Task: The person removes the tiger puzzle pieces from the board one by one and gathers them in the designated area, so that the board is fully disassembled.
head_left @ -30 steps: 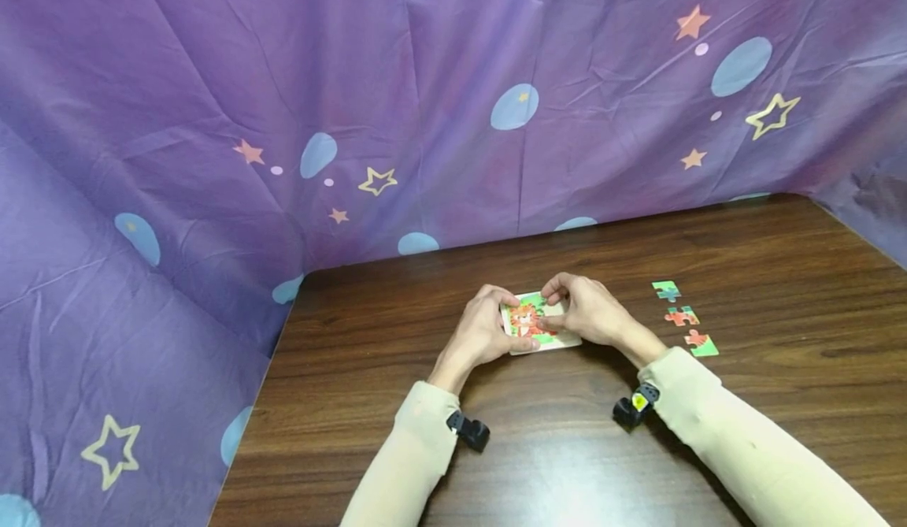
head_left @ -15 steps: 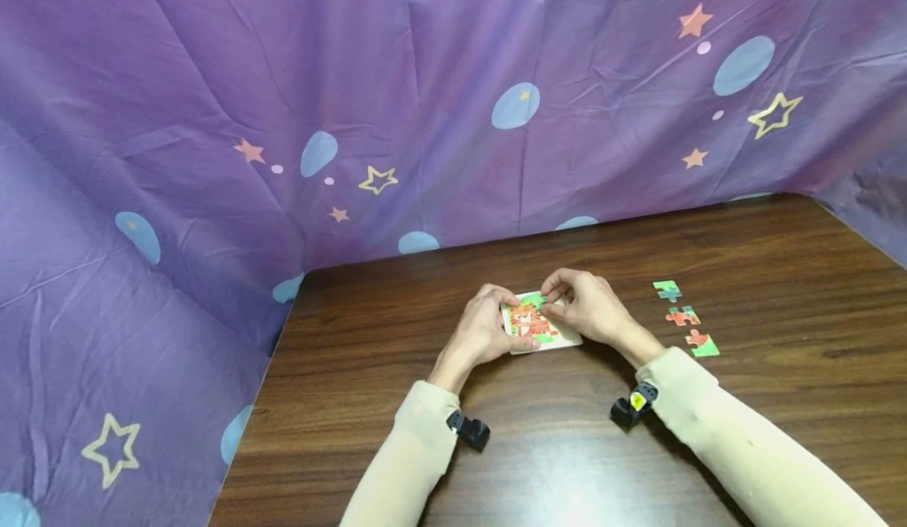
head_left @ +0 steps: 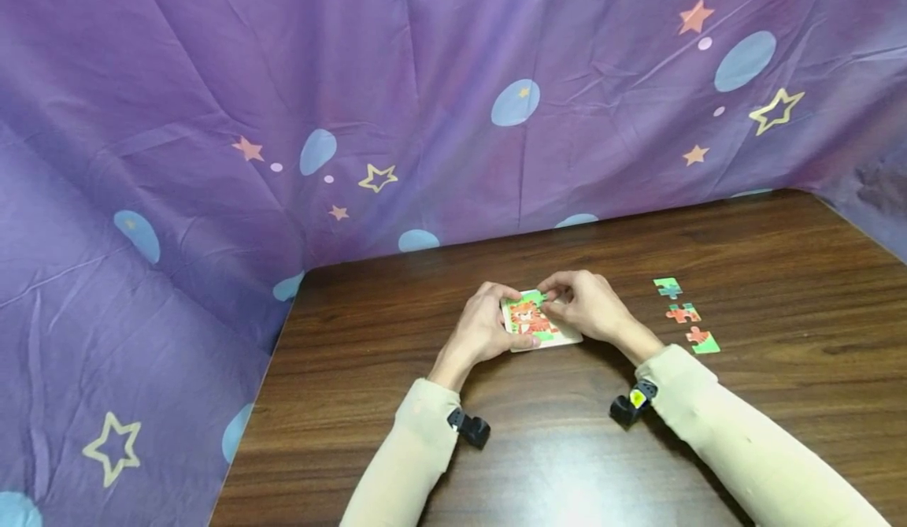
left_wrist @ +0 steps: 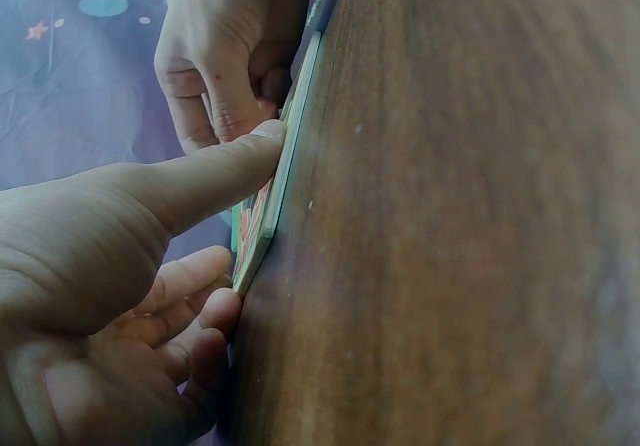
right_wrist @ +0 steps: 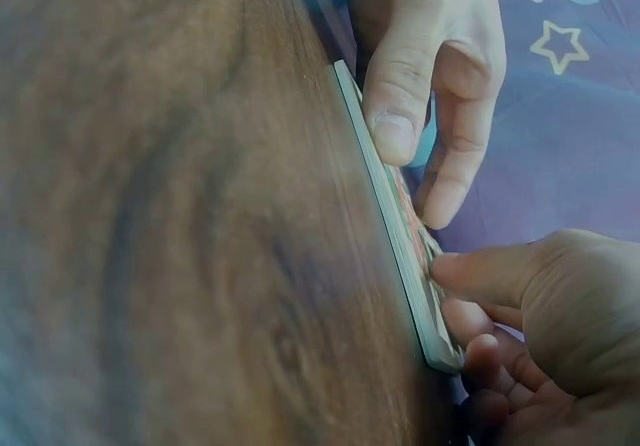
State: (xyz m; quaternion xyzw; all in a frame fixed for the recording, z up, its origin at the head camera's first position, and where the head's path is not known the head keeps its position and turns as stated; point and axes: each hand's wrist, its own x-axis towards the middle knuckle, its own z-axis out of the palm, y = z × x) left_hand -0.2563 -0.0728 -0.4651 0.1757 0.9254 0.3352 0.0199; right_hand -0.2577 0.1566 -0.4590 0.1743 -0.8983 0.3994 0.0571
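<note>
Quietly, from the head view, I'm seeing a person's left hand (head_left: 478, 326) gripping a puzzle board (head_left: 527, 318) that is lying on the wooden table (head_left: 340, 401), and the right hand (head_left: 591, 306) bending its fingertips over the board's upper right part. Three loose pieces are lying in a column just right of that hand: one green and blue (head_left: 668, 288), one mostly red (head_left: 683, 313), one red and green (head_left: 702, 339). A purple cloth (head_left: 425, 78) is hanging behind.

From the left wrist, the left thumb (left_wrist: 225, 171) is pressing on one edge of the board while its fingers (left_wrist: 222, 311) are touching the corner.

From the right wrist, the right thumb (right_wrist: 490, 271) is touching the board; whether those fingers are pinching a piece, I cannot tell.
</note>
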